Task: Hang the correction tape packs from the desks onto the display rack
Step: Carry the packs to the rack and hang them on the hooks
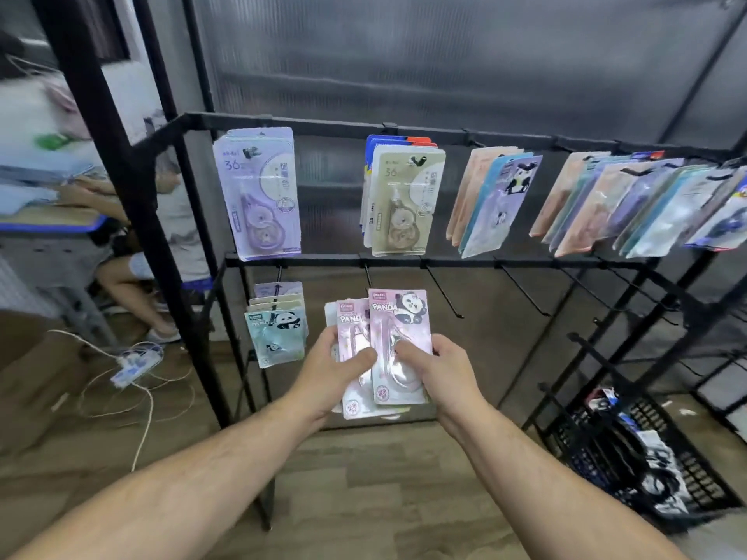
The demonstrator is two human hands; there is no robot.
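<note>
I hold a fan of pink panda correction tape packs in front of the black display rack [404, 131]. My left hand [335, 369] grips the rear stack of pink packs [352, 329]. My right hand [440, 367] pinches the front pink pack [400, 317], which sits slightly raised from the rest. Both hands are just below the rack's lower rail [444, 261], under a bare hook [367, 276]. Teal panda packs [275, 333] hang on the lower-left hook. Purple packs [260, 192] and beige packs [404, 204] hang from the top rail.
More packs [630, 204] crowd the top rail to the right. Several bare hooks [442, 293] stick out from the lower rail. A black basket [630, 458] with items sits on the floor at right. A power strip with cables [135, 363] and a seated person [169, 220] are at left.
</note>
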